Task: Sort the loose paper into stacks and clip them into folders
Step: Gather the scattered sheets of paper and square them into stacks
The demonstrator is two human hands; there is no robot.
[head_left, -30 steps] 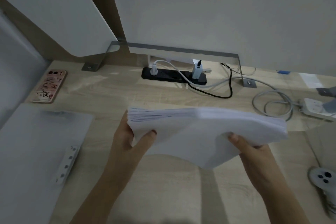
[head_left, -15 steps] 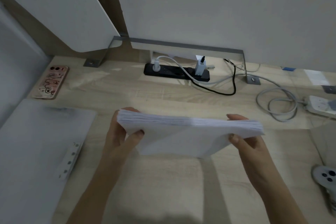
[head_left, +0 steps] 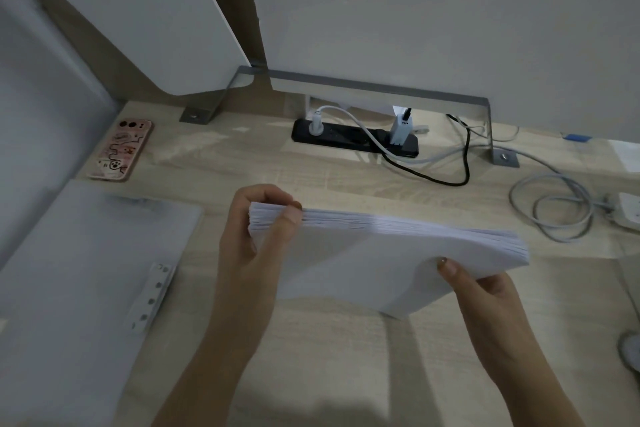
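Observation:
A thick stack of white paper point(head_left: 374, 263) stands tilted on its lower edge on the wooden desk point(head_left: 329, 367), its top edge facing me. My left hand point(head_left: 256, 239) grips its left end, thumb across the front and fingers curled over the top corner. Gripping the right end from below is my right hand point(head_left: 485, 291), with the thumb pressed on the front sheet. An open white folder point(head_left: 72, 274) lies flat at the left, its white clip strip point(head_left: 152, 295) with several studs along its right edge.
A pink phone point(head_left: 121, 149) lies at the back left. A black power strip point(head_left: 353, 139) with plugs and cables sits by the back wall. Coiled grey cable point(head_left: 554, 204) and a white socket block point(head_left: 627, 215) are at the right. A grey round object point(head_left: 630, 350) is at the right edge.
The stack has been lowered from mid-air and now stands with its lower edge on the desk. My left fingers have come over the top left corner, and the sheets' edges look more even.

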